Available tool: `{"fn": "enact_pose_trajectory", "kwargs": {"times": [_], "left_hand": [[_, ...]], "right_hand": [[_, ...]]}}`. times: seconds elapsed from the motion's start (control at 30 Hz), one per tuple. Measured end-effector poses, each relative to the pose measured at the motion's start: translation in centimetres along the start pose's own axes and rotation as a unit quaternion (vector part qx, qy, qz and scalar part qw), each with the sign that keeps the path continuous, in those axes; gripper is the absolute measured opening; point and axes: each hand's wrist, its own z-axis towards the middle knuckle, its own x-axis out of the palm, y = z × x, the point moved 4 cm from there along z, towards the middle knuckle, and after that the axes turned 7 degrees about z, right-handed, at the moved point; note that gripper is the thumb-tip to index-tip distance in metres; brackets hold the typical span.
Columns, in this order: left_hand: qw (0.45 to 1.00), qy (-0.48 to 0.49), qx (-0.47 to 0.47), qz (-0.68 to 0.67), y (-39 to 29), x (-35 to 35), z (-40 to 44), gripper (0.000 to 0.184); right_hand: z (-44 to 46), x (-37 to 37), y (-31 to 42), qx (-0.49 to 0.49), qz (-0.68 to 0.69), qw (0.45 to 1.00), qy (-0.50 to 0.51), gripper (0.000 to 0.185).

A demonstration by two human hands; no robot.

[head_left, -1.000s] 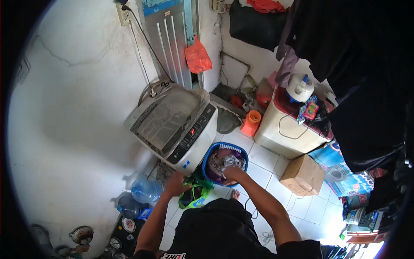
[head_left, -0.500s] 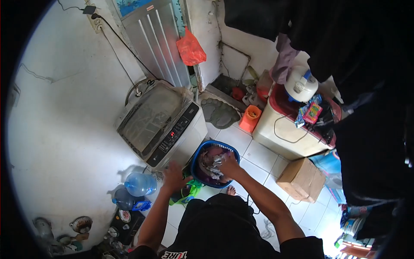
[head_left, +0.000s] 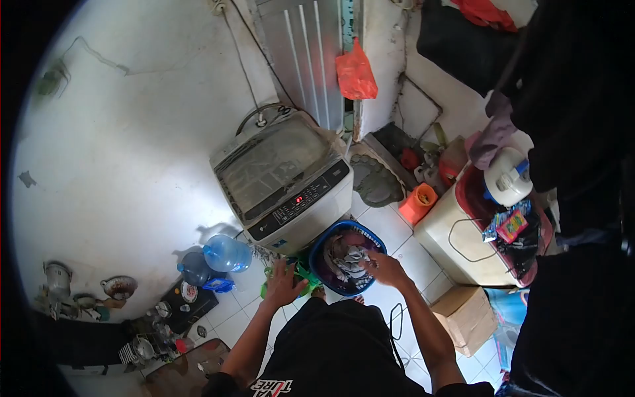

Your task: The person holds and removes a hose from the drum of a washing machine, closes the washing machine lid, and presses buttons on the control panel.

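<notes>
A blue basket [head_left: 315,272] on the tiled floor holds crumpled clothes [head_left: 347,255], purple and grey-white. Over its right edge is my right hand [head_left: 387,270], fingers apart, with nothing visibly held. My left hand [head_left: 284,284] is spread open to the left of the basket, above a green bag [head_left: 302,272] that it partly hides. Behind both hands stands a washing machine [head_left: 317,218] with its lid down and red digits lit on its panel.
Blue water jugs [head_left: 228,253] stand by the left wall. An orange container [head_left: 418,202], a cream tub unit [head_left: 456,228] and a cardboard box [head_left: 466,321] are on the right. Dark clothes [head_left: 575,132] hang at the upper right.
My right hand has come out of the clothes to the basket's right edge, its fingers now apart. My left hand stays spread beside the basket. The whole view has shifted.
</notes>
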Motion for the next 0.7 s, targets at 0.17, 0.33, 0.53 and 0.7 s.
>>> {"fn": "enact_pose_trajectory", "kwargs": {"times": [0.17,0.33,0.53,0.7], "left_hand": [[0.622,0.174,-0.055,-0.762,-1.0,1.0,1.7,0.093],[0.870,0.084,-0.016,-0.485,-0.8,-1.6,2.3,0.097],[0.974,0.015,0.069,-0.213,0.4,-1.1,3.3,0.096],[0.993,0.051,0.038,-0.095,0.2,-2.8,3.0,0.103]], "right_hand": [[0.2,1.9,1.3,0.035,0.332,0.942,0.043,0.062],[1.1,2.4,0.7,0.037,0.059,0.997,0.044,0.062],[0.4,1.8,1.9,0.010,0.316,0.949,-0.004,0.073],[0.4,1.4,-0.4,-0.030,0.143,0.985,-0.090,0.078]]}}
